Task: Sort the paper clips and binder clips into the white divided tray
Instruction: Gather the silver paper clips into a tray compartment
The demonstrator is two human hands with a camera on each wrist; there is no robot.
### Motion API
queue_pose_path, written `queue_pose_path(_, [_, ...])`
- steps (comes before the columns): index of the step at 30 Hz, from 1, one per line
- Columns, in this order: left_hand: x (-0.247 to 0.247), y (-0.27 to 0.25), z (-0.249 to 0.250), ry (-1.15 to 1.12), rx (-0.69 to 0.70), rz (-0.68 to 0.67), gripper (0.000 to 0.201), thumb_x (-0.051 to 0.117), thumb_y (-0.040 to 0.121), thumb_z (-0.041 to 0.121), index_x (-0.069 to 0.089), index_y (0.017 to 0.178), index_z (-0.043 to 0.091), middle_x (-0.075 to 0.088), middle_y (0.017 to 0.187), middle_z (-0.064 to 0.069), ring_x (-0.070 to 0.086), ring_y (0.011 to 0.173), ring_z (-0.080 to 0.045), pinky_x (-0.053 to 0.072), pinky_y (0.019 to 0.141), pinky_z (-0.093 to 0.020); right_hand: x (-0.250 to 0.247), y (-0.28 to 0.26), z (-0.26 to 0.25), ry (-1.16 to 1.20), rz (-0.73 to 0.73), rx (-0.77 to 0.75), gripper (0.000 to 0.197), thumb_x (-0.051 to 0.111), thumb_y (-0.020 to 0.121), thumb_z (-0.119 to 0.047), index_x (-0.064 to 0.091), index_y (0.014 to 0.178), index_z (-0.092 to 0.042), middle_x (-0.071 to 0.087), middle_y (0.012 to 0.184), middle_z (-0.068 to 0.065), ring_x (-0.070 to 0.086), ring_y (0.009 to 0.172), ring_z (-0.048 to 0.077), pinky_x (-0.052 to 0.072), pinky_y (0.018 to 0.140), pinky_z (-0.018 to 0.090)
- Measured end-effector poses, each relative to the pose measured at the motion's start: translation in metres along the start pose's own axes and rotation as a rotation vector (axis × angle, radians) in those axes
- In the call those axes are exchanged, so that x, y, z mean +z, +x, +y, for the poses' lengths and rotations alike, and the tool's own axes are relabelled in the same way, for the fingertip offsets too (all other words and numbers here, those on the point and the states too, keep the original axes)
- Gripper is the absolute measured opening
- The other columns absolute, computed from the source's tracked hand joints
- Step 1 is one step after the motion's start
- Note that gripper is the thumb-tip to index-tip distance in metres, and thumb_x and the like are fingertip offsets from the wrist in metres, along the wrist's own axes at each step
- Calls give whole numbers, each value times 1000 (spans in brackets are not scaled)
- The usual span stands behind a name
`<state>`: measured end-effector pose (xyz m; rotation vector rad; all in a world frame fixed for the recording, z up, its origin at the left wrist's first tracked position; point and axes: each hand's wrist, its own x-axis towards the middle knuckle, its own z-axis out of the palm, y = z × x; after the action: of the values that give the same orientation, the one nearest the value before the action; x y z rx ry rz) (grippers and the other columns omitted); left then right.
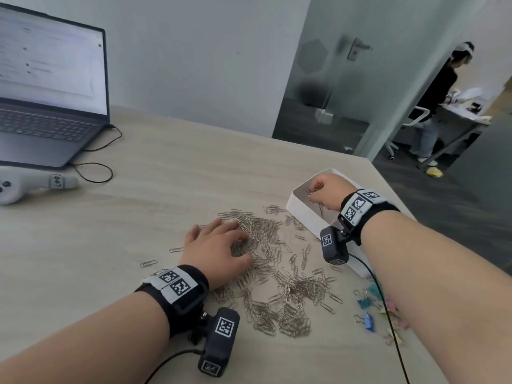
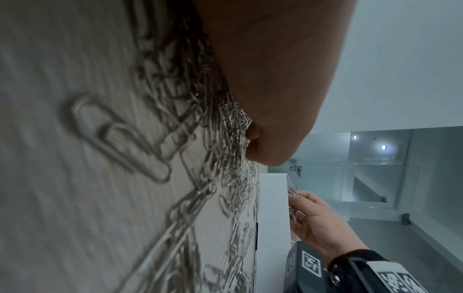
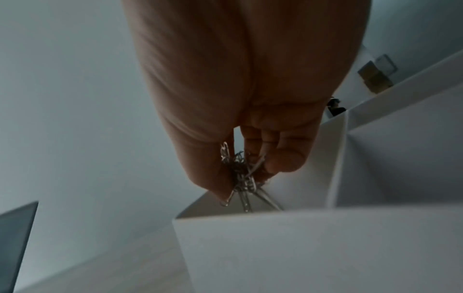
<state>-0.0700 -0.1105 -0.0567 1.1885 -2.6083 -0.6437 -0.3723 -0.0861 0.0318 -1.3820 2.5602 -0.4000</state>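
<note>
The left hand (image 1: 219, 252) is nearest, low on the left. It lies on the big heap of paper clips (image 1: 279, 278) with its fingers spread and bent a little, most likely raking up the next bunch. Whether it has any clips pinched yet cannot be told; the left wrist view shows only the palm pressed against the heap. The clips lie right under this hand and spread out to its right across the pale worktop (image 1: 171, 195).

Further right, some colored binder clips (image 1: 368, 309) sit in a small group near the worktop's edge, beside the right forearm. None of them seem sorted yet.

Then comes the white tray (image 1: 297, 202), close to the heap so each trip is short. The right hand (image 1: 329, 191) is inside its far part, fingers closed around a bunch of paper clips (image 3: 240, 178). A few clips dangle from the fingertips just above the tray floor. It is probably about to let them drop there. A thin wall splits the tray, so the other part is likely meant for the binder clips.
</note>
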Motion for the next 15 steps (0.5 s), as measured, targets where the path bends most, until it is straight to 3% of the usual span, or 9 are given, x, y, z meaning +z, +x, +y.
queue_pose_path(2, [0,0,0,-4,-3,-1,61,43,74,68,48,133,53,28,158,25,12,151,-7,0,122,-50,5,1,-3,-114,-40,-12,15,70,85,-17,68,99,-20,68,92,-1,61,75,17,46,62,26])
queue_pose_path(5, [0,1,1,-3,-5,0,61,43,74,69,48,133,52,28,158,25,12,151,-6,0,122,-49,10,0,-2,-168,-93,6,14,69,87,-20,69,101,-21,70,99,-2,65,88,19,52,74,28])
queue_pose_path(11, [-1,0,1,-4,2,1,60,43,74,68,50,132,52,29,157,25,13,151,-7,1,122,-50,6,-9,3,-170,-61,-9,17,66,90,-29,70,106,-24,69,105,-3,64,94,19,54,83,32])
queue_pose_path(13, [-1,-1,1,-6,3,1,60,43,74,68,51,131,52,29,157,24,14,150,-7,1,121,-50,2,-15,0,-177,-13,-47,17,60,93,-35,69,99,-22,70,99,-3,64,90,19,52,79,33])
queue_pose_path(15, [-1,-1,1,-7,3,0,59,43,74,68,51,131,52,30,157,24,14,150,-8,2,121,-50,-1,-22,-3,-201,-14,-72,31,54,94,-46,67,87,-19,69,84,-1,63,77,19,50,72,35])
